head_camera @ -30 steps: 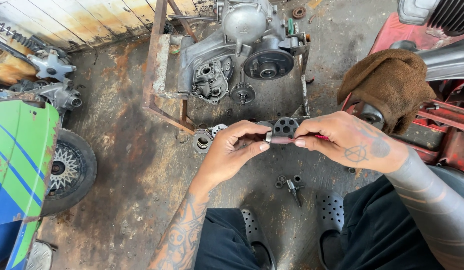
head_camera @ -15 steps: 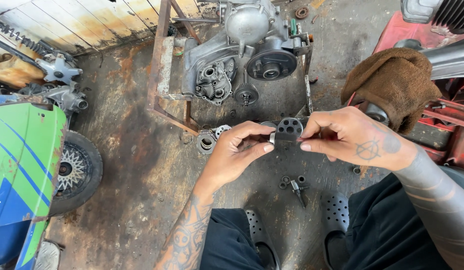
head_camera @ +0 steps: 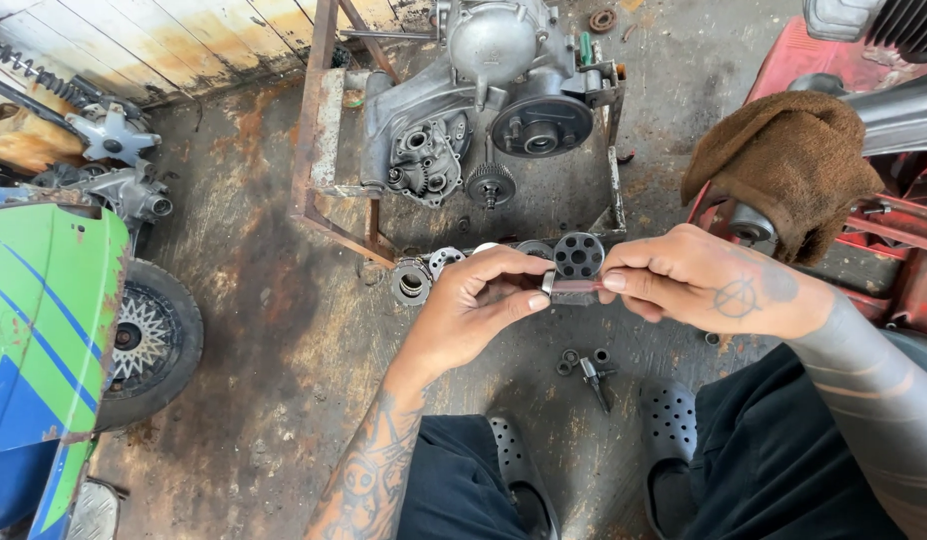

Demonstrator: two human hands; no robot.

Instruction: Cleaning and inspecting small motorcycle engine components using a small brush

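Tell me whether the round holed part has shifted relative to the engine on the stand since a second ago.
Cannot tell. The round holed part sits just below the engine in every frame; the small offset differences could be head-camera motion.

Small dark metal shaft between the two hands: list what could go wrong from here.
1. The small dark metal shaft is pinched only by fingertips of the left hand and right hand; it could slip onto the stained concrete floor.
2. It might roll among the small loose metal bits and get mixed up.
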